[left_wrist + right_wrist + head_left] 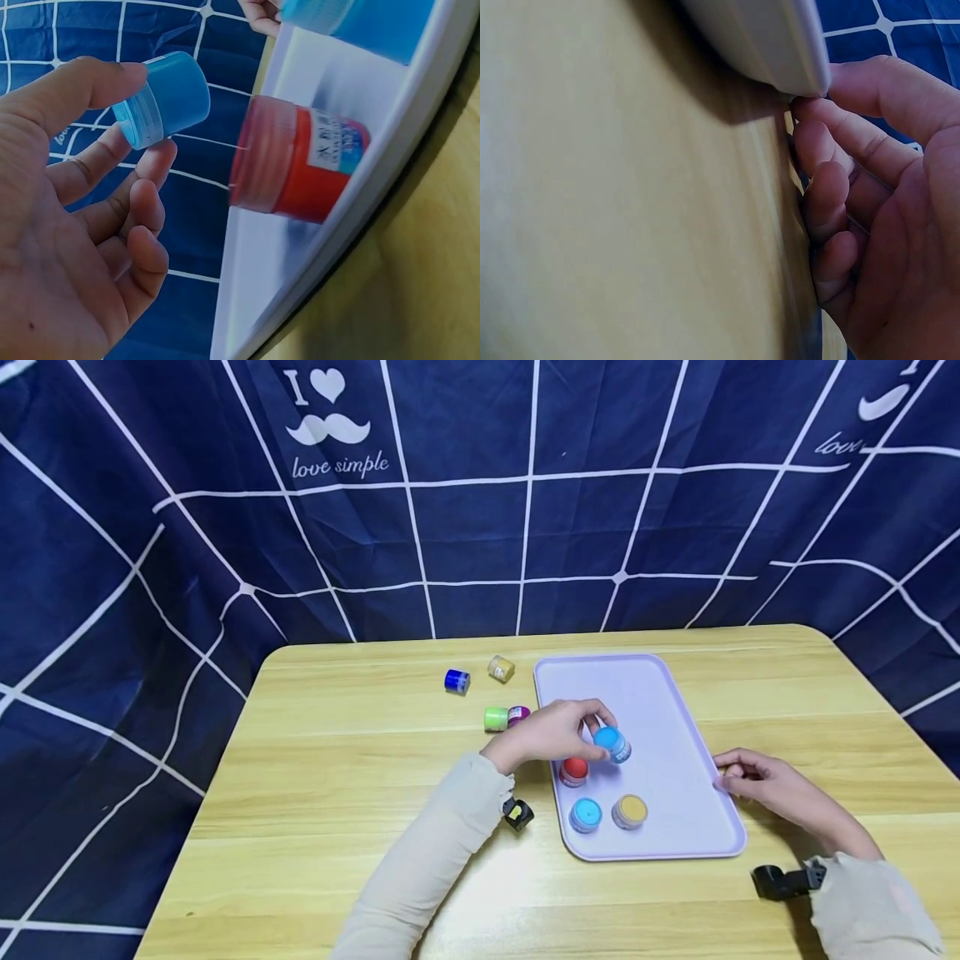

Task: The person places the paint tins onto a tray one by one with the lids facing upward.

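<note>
My left hand [558, 731] pinches a small light-blue paint jar [609, 742] between thumb and fingertips, above the lilac tray [675, 710]. In the left wrist view that jar [176, 94] is tilted, its clear lid end towards the palm. Just beneath this hand a red paint jar [574, 771] stands on the tray near its left rim. Another light-blue jar [586, 815] and a yellow-ochre jar [630, 812] stand upright at the tray's near end. With thumb and forefinger, my right hand [780, 789] grips the tray's right rim [810, 60], its other fingers curled below.
Left of the tray, several paint jars lie on their sides on the wooden table [315, 777]: dark blue [456, 682], yellow-ochre [501, 668], green [496, 719] and purple [518, 716]. Dark blue cloth [465, 535] with white lines hangs behind the table.
</note>
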